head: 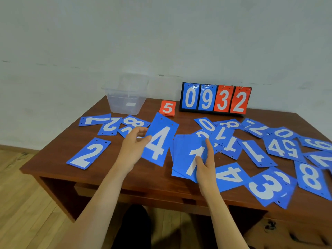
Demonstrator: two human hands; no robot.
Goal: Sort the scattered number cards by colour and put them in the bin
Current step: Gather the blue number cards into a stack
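Note:
Many blue number cards lie scattered over the brown table (53, 155). My left hand (133, 146) pinches a blue card showing 4 (160, 141) by its left edge and holds it tilted above the table. My right hand (206, 164) grips a stack of blue cards topped by a 1 (186, 155) near the table's middle. A small stack of red cards topped by a 5 (167, 108) sits at the back. The clear plastic bin (125, 99) stands at the back left and looks empty.
A flip scoreboard (215, 99) reading 0 9 3 2 stands at the back right. Loose blue cards cover the right half, among them a 3 (267, 187) and an 8 (310, 177) near the front edge. A blue 2 (89, 153) lies front left. The wall is close behind.

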